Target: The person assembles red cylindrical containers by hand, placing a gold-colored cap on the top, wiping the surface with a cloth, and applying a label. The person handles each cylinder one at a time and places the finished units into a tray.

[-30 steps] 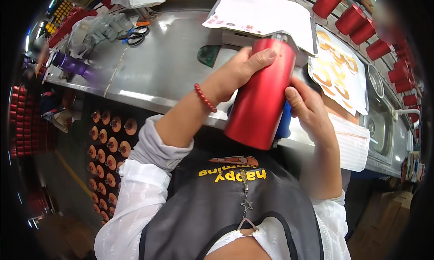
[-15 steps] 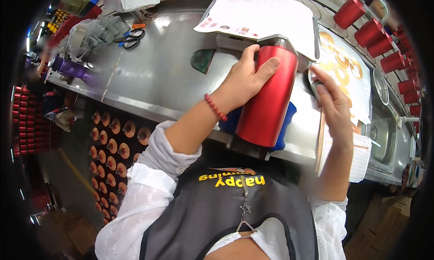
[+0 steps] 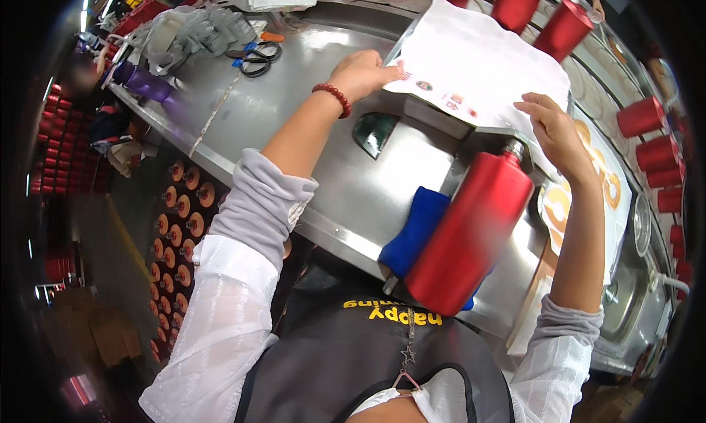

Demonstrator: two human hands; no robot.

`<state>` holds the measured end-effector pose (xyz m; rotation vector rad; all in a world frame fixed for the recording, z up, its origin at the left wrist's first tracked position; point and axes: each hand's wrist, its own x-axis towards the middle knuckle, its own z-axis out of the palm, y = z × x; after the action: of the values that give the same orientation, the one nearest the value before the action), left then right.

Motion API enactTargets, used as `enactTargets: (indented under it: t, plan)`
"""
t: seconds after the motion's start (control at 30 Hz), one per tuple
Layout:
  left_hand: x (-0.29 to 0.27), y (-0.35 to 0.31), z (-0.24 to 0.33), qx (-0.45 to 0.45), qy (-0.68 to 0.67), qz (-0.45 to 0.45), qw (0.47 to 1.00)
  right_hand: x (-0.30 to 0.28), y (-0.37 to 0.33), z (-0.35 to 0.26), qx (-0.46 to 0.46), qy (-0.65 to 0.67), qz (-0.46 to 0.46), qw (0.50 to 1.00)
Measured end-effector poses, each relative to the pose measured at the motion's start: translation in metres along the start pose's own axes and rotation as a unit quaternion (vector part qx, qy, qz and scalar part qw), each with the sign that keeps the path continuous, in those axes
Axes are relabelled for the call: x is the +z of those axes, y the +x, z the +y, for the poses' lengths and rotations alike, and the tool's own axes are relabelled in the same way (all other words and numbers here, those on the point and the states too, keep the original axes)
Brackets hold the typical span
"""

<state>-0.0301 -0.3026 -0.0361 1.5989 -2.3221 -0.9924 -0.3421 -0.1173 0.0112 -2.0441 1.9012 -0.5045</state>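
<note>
A printed white sheet (image 3: 478,55) lies over a tray at the far side of the bench. My left hand (image 3: 362,76) is closed at its near left corner, thumb on the sheet. My right hand (image 3: 557,134) has its fingertips drawn together over the sheet's near right part; how firmly they grip is hard to see. Between my arms, a red metal bottle (image 3: 474,232) with a bare threaded neck leans tilted, held by neither hand. A blue cloth (image 3: 417,232) lies under and beside it. A dark green curved scraper-like piece (image 3: 375,134) rests near my left wrist.
Black scissors (image 3: 259,59) and a purple bottle (image 3: 143,81) are at the left. Ring-shaped prints on sheets (image 3: 603,173) lie at the right, before a sink (image 3: 625,294). Several red bottles (image 3: 562,29) stand along the back. Racked round pieces (image 3: 180,224) sit below left.
My left hand has let go of the red bottle and moved up to the white sheet. My right hand has moved from the tray's right edge onto the sheet. The view has shifted.
</note>
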Motion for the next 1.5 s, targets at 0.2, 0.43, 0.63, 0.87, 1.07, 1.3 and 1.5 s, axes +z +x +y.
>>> enactTargets:
  t: [0.2,0.43,0.63,0.87,1.07,1.3,1.5]
  plan:
    - [-0.008,-0.004,0.009,0.023,0.030,-0.013,0.999,0.007,-0.020,-0.004,0.029,0.035,-0.009,0.999]
    - [0.002,-0.016,0.021,0.197,0.334,0.167,0.906,0.013,-0.023,-0.003,0.023,0.042,-0.018,0.999]
    - [0.006,-0.014,0.021,0.274,0.290,0.265,0.878,0.021,-0.024,0.001,-0.024,0.062,0.051,0.996]
    - [-0.001,-0.003,0.030,0.106,0.182,0.103,0.972,0.026,-0.024,0.006,-0.022,0.067,0.062,0.996]
    - [0.007,-0.011,0.029,0.266,0.293,0.232,0.889,0.026,-0.026,0.011,-0.022,0.055,0.065,0.996]
    - [0.002,-0.010,0.026,0.287,0.302,0.281,0.865,0.027,-0.022,0.013,-0.012,0.039,0.058,0.997]
    - [-0.001,0.008,0.025,0.063,0.118,0.091,0.987,0.029,-0.025,0.010,-0.007,0.023,0.059,0.998]
